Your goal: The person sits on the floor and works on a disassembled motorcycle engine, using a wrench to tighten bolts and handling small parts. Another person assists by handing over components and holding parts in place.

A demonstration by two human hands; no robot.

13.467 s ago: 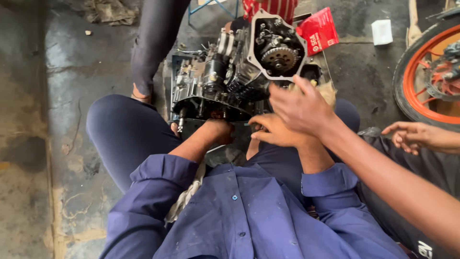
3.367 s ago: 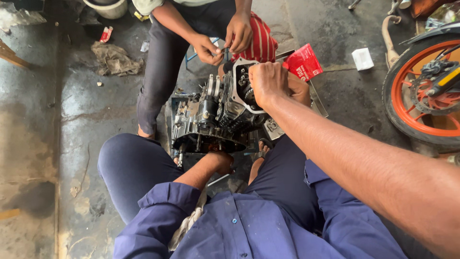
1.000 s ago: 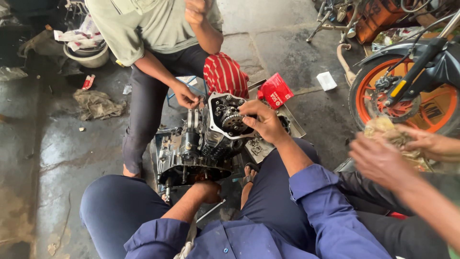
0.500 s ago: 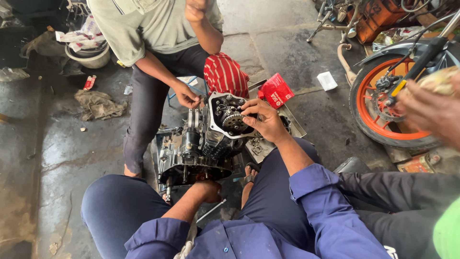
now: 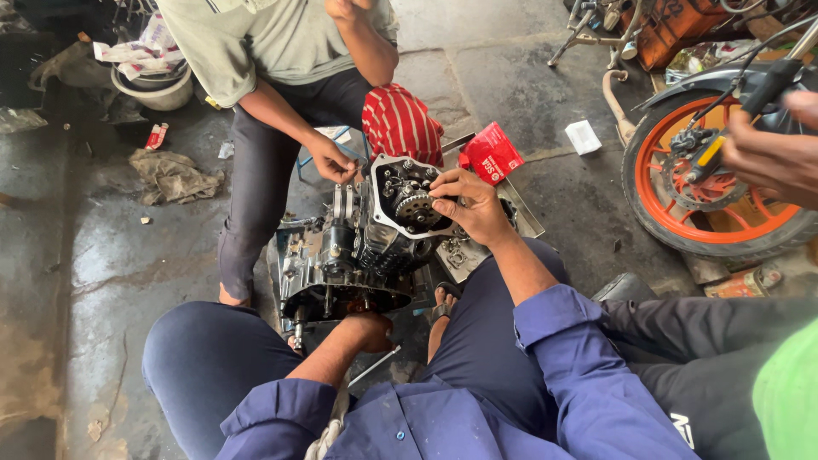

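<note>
Floor: stained, wet-looking concrete slabs; carries everything listed here.
White bowl: far left, upper edge, with crumpled printed paper resting on it.
Rag: grey, crumpled, on the floor just right of the bowl and below it.
Co-worker's hand: belongs to a standing person in a pale green shirt and dark trousers; fingers rest on the upper left edge of the engine.
Engine: greasy motorcycle engine block on the floor between the wearer's knees — open cover side turned up and to the right, a toothed gear showing inside.
Left hand: under the lower edge of the engine, fingers curled against the casing; whether it grips anything cannot be told.
Right hand: well apart from the left hand, laid on the open face of the engine, fingertips pinched together at the gear; what they pinch is too small to tell.
Red striped cloth: bunched just behind the engine.
Red carton: small box on the floor, just right of the striped cloth.
White packet: flat, on the floor right of the carton.
Motorcycle wheel: orange rim, black tyre, far right — another person's hand at it, holding a yellow-handled tool.
</note>
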